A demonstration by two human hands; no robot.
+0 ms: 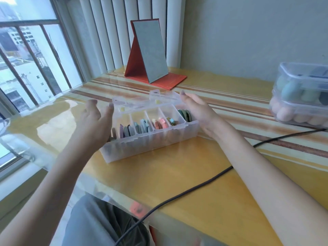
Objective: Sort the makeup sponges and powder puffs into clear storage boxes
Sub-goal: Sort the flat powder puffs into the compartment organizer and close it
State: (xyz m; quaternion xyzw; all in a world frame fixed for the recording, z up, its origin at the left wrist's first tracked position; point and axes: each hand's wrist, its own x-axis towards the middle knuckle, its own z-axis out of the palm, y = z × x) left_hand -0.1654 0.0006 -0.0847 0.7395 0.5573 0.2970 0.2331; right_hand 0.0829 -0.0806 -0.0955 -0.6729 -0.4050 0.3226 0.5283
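Clear plastic divided box (150,139), puffs upright inside, sits mid-frame, long axis running lower left to upper right. My left hand (96,119) and right hand (197,110) flank its ends equally near, fingers spread, gripping nothing.

Your left hand (96,119) hides the box's (150,144) left end, so any contact there can't be told. Lid (145,99) is motion-blurred (hands too). The stacked boxes (301,93) are cut by the right edge. Cable (195,187) runs off the bottom. Puffs (142,126) are too small to count.
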